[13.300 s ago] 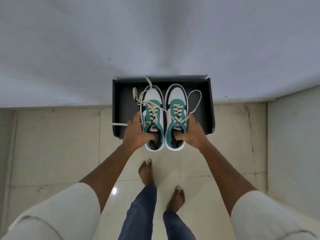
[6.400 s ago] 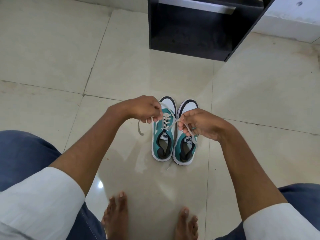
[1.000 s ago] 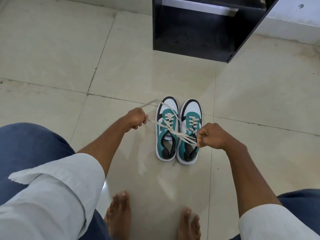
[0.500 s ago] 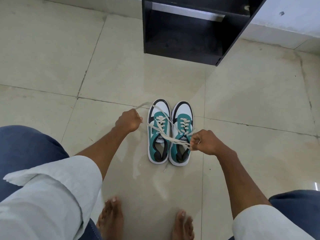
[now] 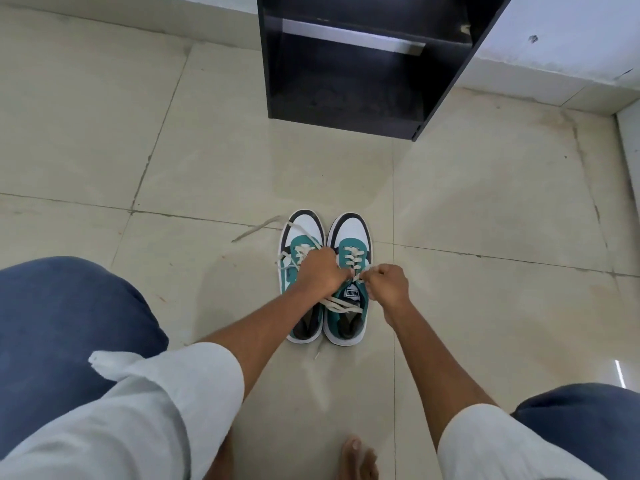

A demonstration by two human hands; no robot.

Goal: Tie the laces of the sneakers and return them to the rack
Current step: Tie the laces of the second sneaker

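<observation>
On a tiled floor point(image 5: 104, 133), a person's left hand point(image 5: 320, 271) and right hand point(image 5: 386, 285) pinch the laces point(image 5: 337, 303) over two sneakers point(image 5: 349, 244), mid-knot; next, likely drawing it tight before the rack point(image 5: 346, 95) beyond.

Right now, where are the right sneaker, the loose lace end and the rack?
right sneaker point(image 5: 352, 231): head view, white toe cap.
loose lace end point(image 5: 254, 229): head view, strand on floor.
rack point(image 5: 346, 109): head view, bottom shelf.
</observation>
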